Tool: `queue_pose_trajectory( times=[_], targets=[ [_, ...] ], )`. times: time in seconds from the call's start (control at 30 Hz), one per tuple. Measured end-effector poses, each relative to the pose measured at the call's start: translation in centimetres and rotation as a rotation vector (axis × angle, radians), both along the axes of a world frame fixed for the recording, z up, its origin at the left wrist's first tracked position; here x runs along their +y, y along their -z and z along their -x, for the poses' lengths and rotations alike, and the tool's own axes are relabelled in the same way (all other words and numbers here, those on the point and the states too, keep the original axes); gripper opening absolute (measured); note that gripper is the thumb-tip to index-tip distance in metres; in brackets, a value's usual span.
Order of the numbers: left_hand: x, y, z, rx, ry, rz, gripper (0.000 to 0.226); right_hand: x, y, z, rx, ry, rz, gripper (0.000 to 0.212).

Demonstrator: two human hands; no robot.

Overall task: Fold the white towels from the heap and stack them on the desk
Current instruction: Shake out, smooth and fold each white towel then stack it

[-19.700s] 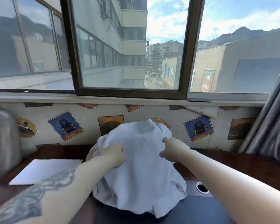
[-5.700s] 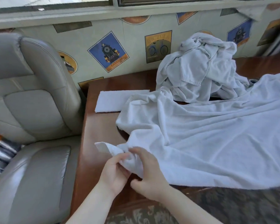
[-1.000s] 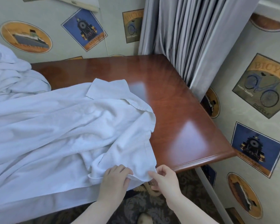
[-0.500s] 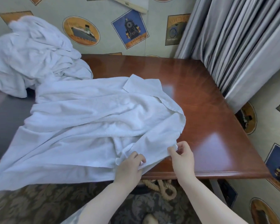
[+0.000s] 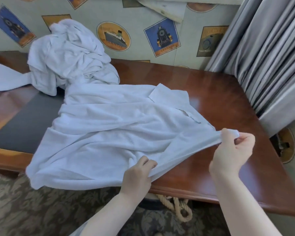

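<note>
A large white towel (image 5: pixel 109 130) lies spread and wrinkled across the wooden desk (image 5: pixel 220 103), its left end hanging over the front edge. My left hand (image 5: pixel 137 176) grips the towel's near edge at the desk's front. My right hand (image 5: pixel 232 150) pinches the towel's right corner and holds it lifted above the desk, so the edge between both hands is stretched taut. The heap of white towels (image 5: pixel 66 53) sits at the back left against the wall. A flat white towel (image 5: pixel 2 77) shows at the far left edge.
Grey curtains (image 5: pixel 269 53) hang at the right behind the desk's corner. A dark pad (image 5: pixel 24 120) is set into the desk under the towel's left part. A coil of rope (image 5: pixel 175 208) lies on the patterned carpet under the desk's front edge.
My hands have moved apart along the towel's edge. The right hand has lifted the corner up and to the right, pulling the edge taut. The view has swung left.
</note>
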State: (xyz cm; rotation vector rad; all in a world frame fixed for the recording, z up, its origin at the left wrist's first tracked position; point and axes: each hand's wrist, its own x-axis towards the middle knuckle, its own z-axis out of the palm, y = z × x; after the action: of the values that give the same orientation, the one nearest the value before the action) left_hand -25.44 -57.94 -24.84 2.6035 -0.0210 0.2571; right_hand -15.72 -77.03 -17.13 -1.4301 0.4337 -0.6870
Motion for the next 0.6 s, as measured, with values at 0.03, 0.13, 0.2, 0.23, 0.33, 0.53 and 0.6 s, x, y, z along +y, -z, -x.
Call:
queue_pose_trajectory(
  times=[0.03, 0.13, 0.2, 0.23, 0.33, 0.53, 0.6],
  targets=[
    [0.5, -0.3, -0.2, -0.054, -0.022, 0.005, 0.045, 0.5, -1.0, -0.7, -0.046, -0.007, -0.001, 0.027],
    [2.2, -0.6, -0.2, 0.017, -0.032, 0.058, 0.033, 2.7, -2.5, -2.2, 0.126, -0.138, 0.012, 0.023],
    [3.4, -0.1, 0.2, 0.273, 0.066, 0.231, 0.021, 4.7, -2.8, -2.1, 0.228, -0.327, 0.003, 0.022],
    [3.9, 0.2, 0.4, 0.415, 0.149, 0.332, 0.018, 6.0, -3.1, -1.6, 0.218, -0.419, 0.005, 0.023],
    [5.1, 0.6, 1.3, 0.661, 0.276, 0.552, 0.042, 10.7, -4.7, 0.2, 0.096, -0.696, -0.083, 0.028],
    [8.0, 0.6, 1.2, 0.308, 0.029, 0.738, 0.032, 21.1, -4.8, 0.9, 0.174, -1.064, 0.055, 0.026],
    [9.8, 0.8, 1.3, 0.369, 0.028, 0.76, 0.017, 24.6, -2.9, 1.5, 0.275, -1.105, 0.147, 0.027]
  ],
)
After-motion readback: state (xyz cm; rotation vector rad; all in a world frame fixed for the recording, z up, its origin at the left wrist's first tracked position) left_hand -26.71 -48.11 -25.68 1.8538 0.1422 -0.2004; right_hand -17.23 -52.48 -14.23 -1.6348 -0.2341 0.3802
